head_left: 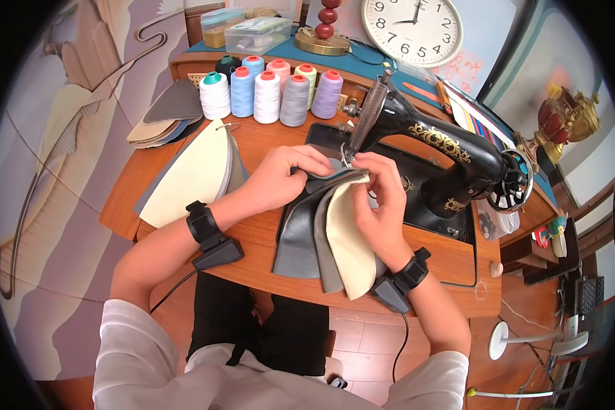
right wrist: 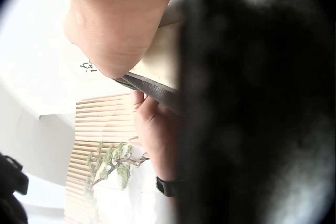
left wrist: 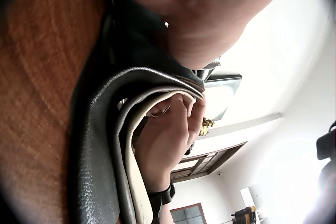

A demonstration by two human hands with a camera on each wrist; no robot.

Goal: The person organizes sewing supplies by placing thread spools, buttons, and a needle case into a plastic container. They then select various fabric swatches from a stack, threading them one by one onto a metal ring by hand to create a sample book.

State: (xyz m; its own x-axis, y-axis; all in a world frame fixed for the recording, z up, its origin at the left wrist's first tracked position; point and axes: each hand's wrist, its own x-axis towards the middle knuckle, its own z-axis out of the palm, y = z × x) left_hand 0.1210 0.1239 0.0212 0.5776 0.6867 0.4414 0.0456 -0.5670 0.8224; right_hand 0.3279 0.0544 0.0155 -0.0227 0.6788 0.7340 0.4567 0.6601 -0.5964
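Leather pieces in dark grey (head_left: 297,239), mid grey (head_left: 326,239) and cream (head_left: 345,236) hang together in layers over the front edge of the wooden table. My left hand (head_left: 280,179) pinches the bundle's upper end from the left. From the other side my right hand (head_left: 383,208) pinches the same end beside the cream piece, thumb toward me. Both hands are close to the needle end of a black sewing machine (head_left: 444,137). In the left wrist view the layers curve up to the right hand (left wrist: 165,145); a dark blur hides much of the right wrist view.
Several thread cones (head_left: 266,96) stand behind the hands. Cream and grey leather pieces (head_left: 191,174) lie fanned out at left, with another stack (head_left: 160,126) behind them. A clock (head_left: 413,31) and clear plastic boxes (head_left: 258,34) are at the back. The machine's handwheel (head_left: 512,181) is at right.
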